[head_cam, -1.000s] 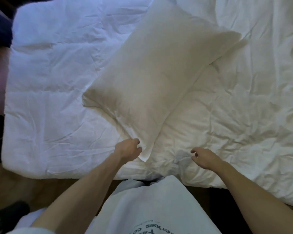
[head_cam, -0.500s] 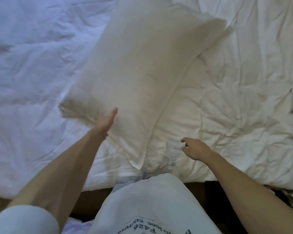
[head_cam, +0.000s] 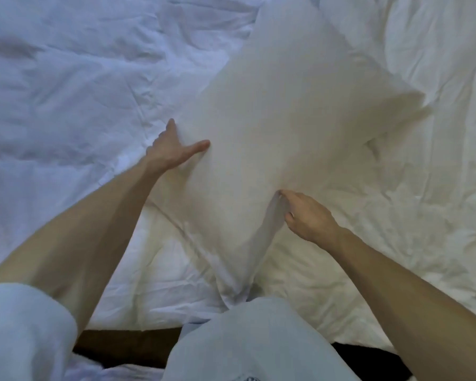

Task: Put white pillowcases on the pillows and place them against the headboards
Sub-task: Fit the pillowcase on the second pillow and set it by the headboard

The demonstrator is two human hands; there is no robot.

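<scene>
While the pillow (head_cam: 280, 149) in its white pillowcase (head_cam: 231, 243) lies slantwise on the rumpled white duvet (head_cam: 66, 92), near the bed's near edge, the left hand (head_cam: 171, 149) presses flat against its left side with thumb and fingers spread wide, gripping nothing. The right hand (head_cam: 308, 218) pinches a fold of the pillowcase's loose end between thumb and fingertips, just beside the pillow's lower right edge. That loose end trails to the duvet's near edge, by the person's white shirt (head_cam: 253, 342).

A bedroom: a bed spread with a rumpled white duvet (head_cam: 80, 92) and a pillow (head_cam: 286, 119).
</scene>
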